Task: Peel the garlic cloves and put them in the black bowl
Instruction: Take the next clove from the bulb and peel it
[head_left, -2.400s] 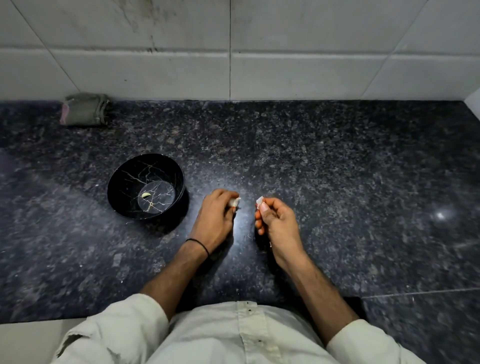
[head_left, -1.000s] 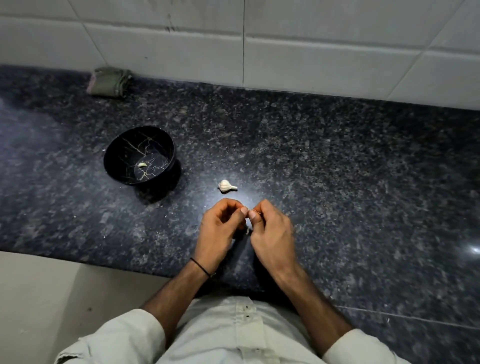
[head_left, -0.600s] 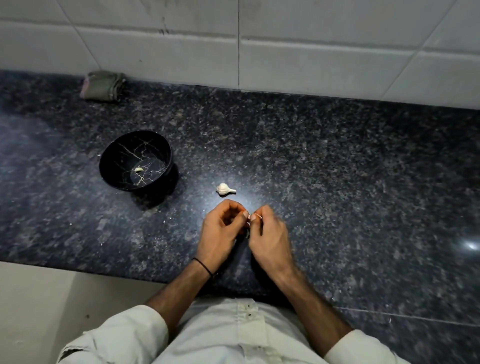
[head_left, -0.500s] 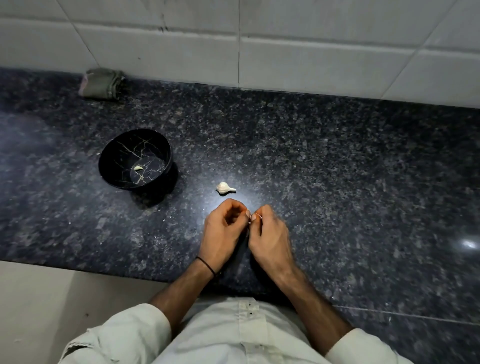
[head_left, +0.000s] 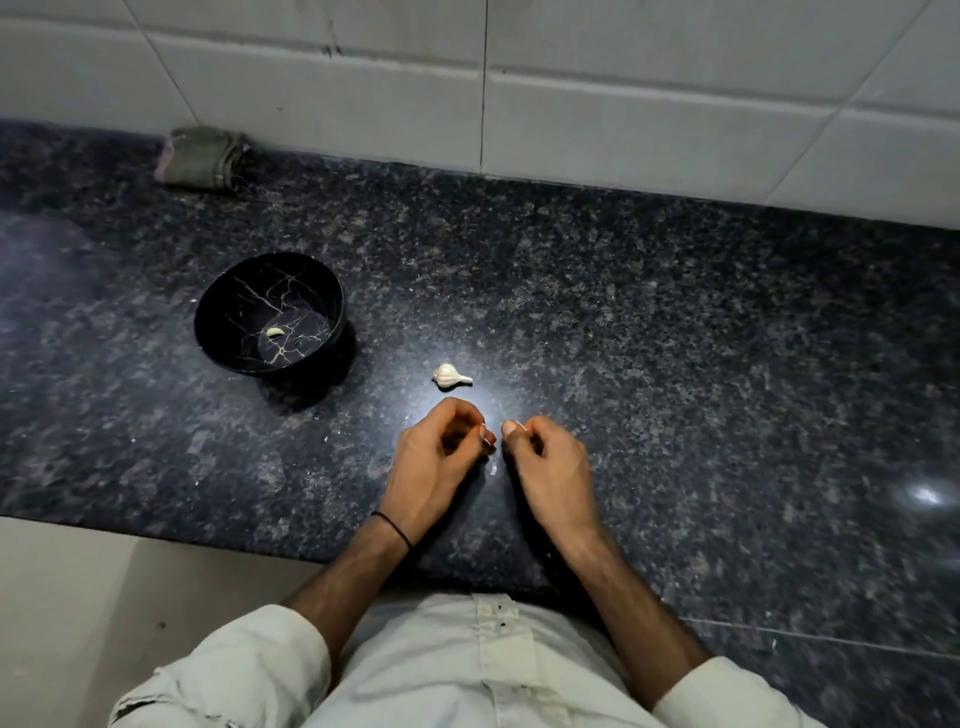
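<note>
Both hands are curled over the speckled dark granite tabletop (head_left: 675, 364), fingertips close but apart. Left hand (head_left: 436, 462): thumb and forefinger pinch a small pale fragment (head_left: 487, 439). Right hand (head_left: 550, 467): thumb against forefinger; contents cannot be told. Just beyond them lies a small white unpeeled garlic piece (head_left: 451, 375). Farther beyond-left, the glossy black gold-veined bowl (head_left: 234, 312) contains one pale peeled clove (head_left: 275, 331).

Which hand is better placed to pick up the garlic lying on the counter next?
Left, probably. The left hand sits just below the garlic and on the bowl's side; the right hand is farther right. Whether either hand's fingers hold anything is unclear.
</note>
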